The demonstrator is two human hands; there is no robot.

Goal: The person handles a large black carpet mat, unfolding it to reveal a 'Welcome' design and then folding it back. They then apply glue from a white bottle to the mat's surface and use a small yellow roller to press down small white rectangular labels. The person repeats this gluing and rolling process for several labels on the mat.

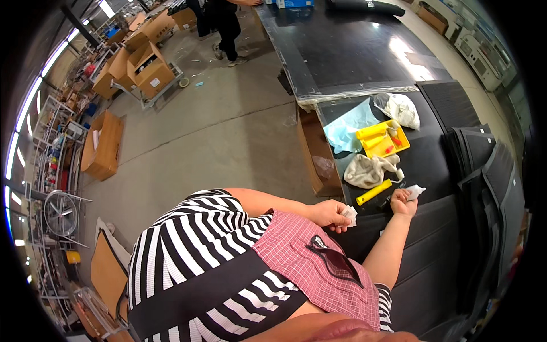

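Observation:
My left hand (329,215) is closed on a small white slip that looks like labels (350,215), held by the table's near edge. To its right, my right hand (403,204) grips a white squeeze bottle (415,191) with a narrow tip, which points away to the right over the black table. Just beyond my hands lies a paint roller (374,192) with a yellow handle and a small white head. A crumpled off-white cloth (364,172) rests behind it. Farther back, a yellow tray (404,139) holds another yellow-handled roller and small red pieces.
A light blue sheet (348,126) and a white bag (400,110) lie around the tray. Black ribbed panels (476,149) are stacked along the right. Under the table stands a cardboard box (317,154). Cartons on a cart (149,71) and a person (223,28) are farther off.

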